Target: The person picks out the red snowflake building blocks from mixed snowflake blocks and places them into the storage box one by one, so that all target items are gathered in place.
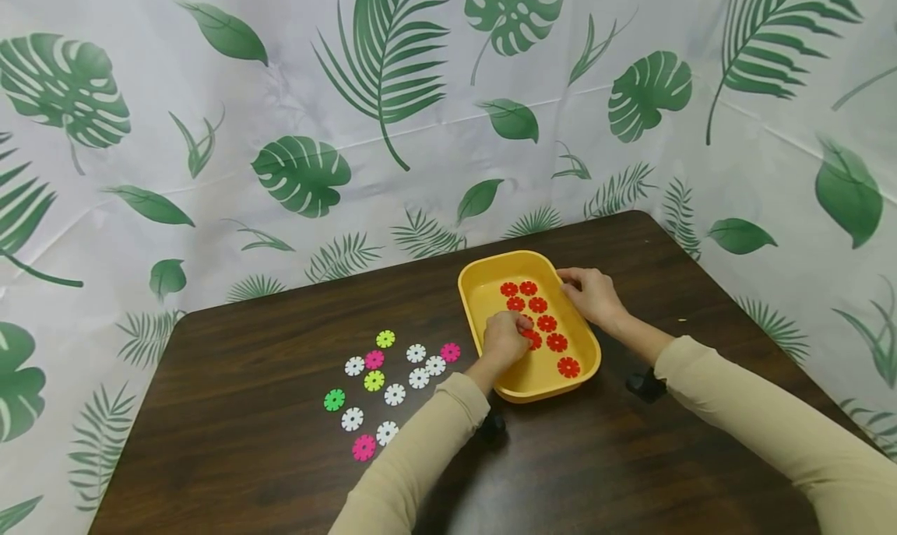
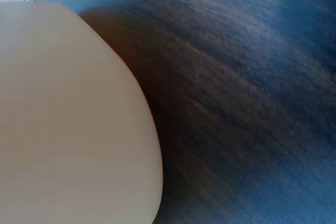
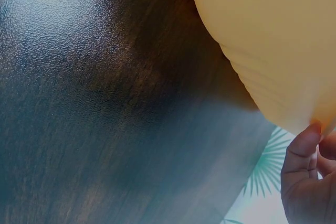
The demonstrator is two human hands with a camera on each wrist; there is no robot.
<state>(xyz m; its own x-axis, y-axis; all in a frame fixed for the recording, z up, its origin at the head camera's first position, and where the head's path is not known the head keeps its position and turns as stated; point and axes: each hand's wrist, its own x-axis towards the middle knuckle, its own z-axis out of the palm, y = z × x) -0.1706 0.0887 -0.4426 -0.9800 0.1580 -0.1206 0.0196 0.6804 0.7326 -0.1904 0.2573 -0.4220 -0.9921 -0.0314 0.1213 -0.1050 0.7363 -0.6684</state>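
A yellow tray (image 1: 529, 388) stands on the dark wooden table, with several red notched discs (image 1: 568, 367) in two rough rows inside it. My left hand (image 1: 506, 339) reaches over the tray's near left side, its curled fingers at a red disc (image 1: 534, 340) in the left row and pinching its edge. At the far right side, my right hand (image 1: 592, 295) holds the rim; in the right wrist view its thumb (image 3: 303, 153) and a finger meet at the tray's edge (image 3: 273, 40). The left wrist view shows no hand, only a large pale curved surface (image 2: 73, 119) filling its left side.
Left of the tray, loose notched discs lie scattered on the table (image 1: 245, 410): several white (image 1: 395, 395), several pink (image 1: 364, 447), two yellow (image 1: 374, 381) and one green (image 1: 334, 399). Behind the table hangs a leaf-printed cloth (image 1: 301, 175).
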